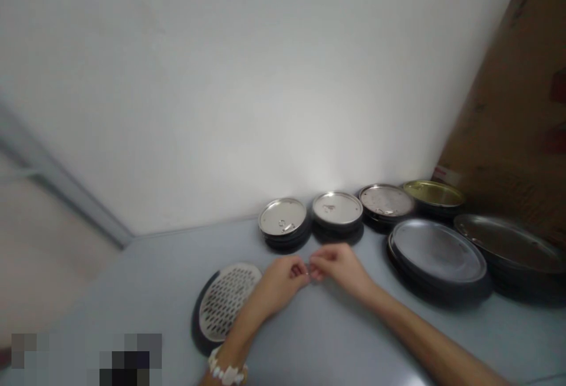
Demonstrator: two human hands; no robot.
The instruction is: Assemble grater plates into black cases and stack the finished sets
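We see a pale grey desk (354, 330) from above, with a white wall (221, 91) rising behind it. Near the middle of the desk, our left hand (278, 284) and right hand (340, 268) meet in front of us. The fingers (295, 271) of the left hand and the fingers (316, 264) of the right are curled and pinched closed, their tips coming together on a small shiny metal piece (308, 272). It is too small to tell what it is, and we cannot tell which hand bears more of its hold. A white beaded bracelet (227, 371) circles our left wrist.

Just behind our hands, a row of round metal lids runs along the wall. Two small stacks with silver tops (283, 217) and (337, 208) stand closest, followed by a wider silver stack (384, 200) and a gold-coloured lid (434, 193). Each of the three silver tops has a small metal fitting on it. To the right of our right hand lie two larger dark-rimmed stacks with silver tops, (437, 250) and (508, 243).

Just left of our left hand, a perforated silver disc on a black backing (225, 302) lies partly beneath our left wrist. A brown cardboard sheet (499, 85) leans against the wall at the far right.
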